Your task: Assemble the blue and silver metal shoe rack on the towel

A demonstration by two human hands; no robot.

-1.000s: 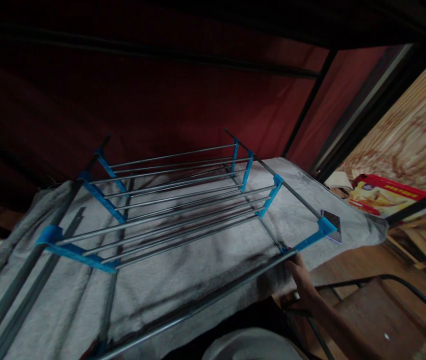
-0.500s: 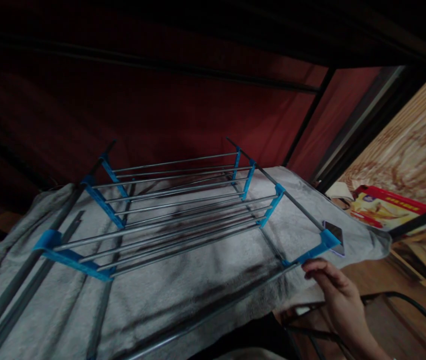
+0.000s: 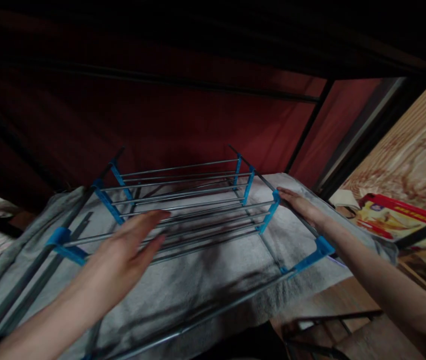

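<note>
A rack of thin grey metal tubes with blue plastic end brackets [image 3: 269,212] lies on a grey fleecy blanket [image 3: 216,275]. My left hand [image 3: 130,245] reaches over its left half, fingers stretched out and thumb apart, with nothing held; it hides part of the tubes and a left bracket. On the right, my right hand [image 3: 299,205] lies along the rack's side pole [image 3: 312,229], its outstretched fingertips beside a blue bracket. The thumb's position there is hard to make out.
Dark bars [image 3: 306,130] and a red cloth [image 3: 183,120] stand behind the rack. Loose grey tubes [image 3: 72,235] lie at left. Right of the blanket are a red and yellow box [image 3: 393,215] and a white object [image 3: 344,199]. A dark-framed chair [image 3: 329,320] stands below.
My left hand has come into view over the rack. My right hand has moved forward from the near right corner bracket to the side pole. The view has shifted slightly.
</note>
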